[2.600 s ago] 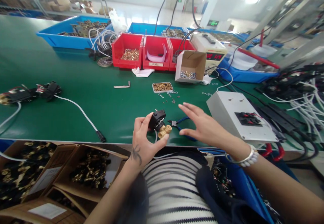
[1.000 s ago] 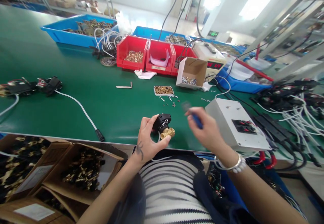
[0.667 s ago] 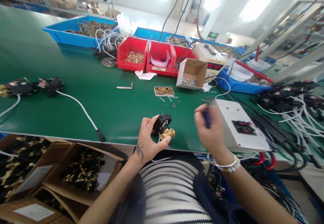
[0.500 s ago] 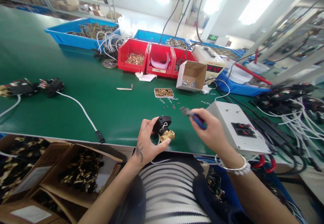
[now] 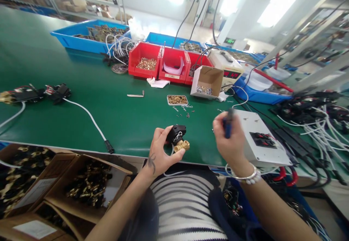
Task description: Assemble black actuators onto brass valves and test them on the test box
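While the left hand (image 5: 159,153) pinches the small black-capped brass valve (image 5: 177,140), likely dense, rigid and best held by its body, the right hand (image 5: 230,143) is closed around blue-handled pliers (image 5: 228,126).

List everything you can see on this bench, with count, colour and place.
valve: one, black and brass, in left hand
pliers: one, blue-handled, in right hand
control box: one, white, right of the hands
red bins: three, far centre
cardboard box: one, brown, beside the bins
tray: one, small, brass parts inside, mid table
blue bins: several, far edge
cartons: several, brown, near left, full of valves
table: one, green
left hand: holding the valve
right hand: gripping the pliers
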A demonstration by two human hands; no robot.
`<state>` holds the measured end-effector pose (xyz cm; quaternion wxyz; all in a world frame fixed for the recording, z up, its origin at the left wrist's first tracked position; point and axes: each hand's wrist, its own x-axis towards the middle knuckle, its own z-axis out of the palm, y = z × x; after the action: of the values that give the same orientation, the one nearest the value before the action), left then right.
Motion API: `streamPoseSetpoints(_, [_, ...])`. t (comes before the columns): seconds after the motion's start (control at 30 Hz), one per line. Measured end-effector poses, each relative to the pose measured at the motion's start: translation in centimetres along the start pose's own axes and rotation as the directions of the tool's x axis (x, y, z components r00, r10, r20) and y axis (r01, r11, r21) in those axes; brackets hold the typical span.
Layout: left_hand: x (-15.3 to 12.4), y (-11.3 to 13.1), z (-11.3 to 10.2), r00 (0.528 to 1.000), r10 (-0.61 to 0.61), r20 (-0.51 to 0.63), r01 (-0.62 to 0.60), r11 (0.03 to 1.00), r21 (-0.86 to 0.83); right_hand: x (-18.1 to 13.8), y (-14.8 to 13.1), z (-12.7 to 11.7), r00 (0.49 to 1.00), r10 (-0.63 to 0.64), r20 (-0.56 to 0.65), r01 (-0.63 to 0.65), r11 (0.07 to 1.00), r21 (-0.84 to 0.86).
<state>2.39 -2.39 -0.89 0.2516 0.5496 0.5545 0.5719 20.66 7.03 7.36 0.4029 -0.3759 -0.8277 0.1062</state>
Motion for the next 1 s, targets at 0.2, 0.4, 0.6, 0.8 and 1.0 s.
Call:
streamPoseSetpoints(0.2, [-0.1, 0.1, 0.0, 1.000, 0.000, 0.005, 0.000, 1.000, 0.004, 0.3, -0.2, 0.0, 0.988, -0.050, 0.143, 0.048, 0.999, 0.020])
streamPoseSetpoints(0.4, [-0.1, 0.1, -0.1, 1.000, -0.008, 0.014, 0.008, 1.000, 0.000, 0.1, -0.1, 0.5, 0.923, -0.041, 0.382, 0.050, 0.999, -0.013])
streamPoseSetpoints(0.6, [0.0, 0.1, 0.0, 1.000, 0.018, 0.013, -0.018, 1.000, 0.009, -0.1, -0.1, 0.1, 0.998, 0.055, -0.024, -0.056, 0.997, -0.047])
streamPoseSetpoints(0.8, [0.0, 0.2, 0.0, 1.000, 0.018, 0.018, -0.018, 1.000, 0.006, 0.1, -0.6, 0.6, 0.910, -0.046, 0.413, 0.022, 0.998, 0.061])
streamPoseSetpoints(1.0, [0.2, 0.2, 0.0, 0.999, 0.043, 0.029, -0.043, 0.999, 0.008, 1.7, -1.4, 0.6, 0.845, -0.178, 0.504, -0.002, 0.942, 0.337])
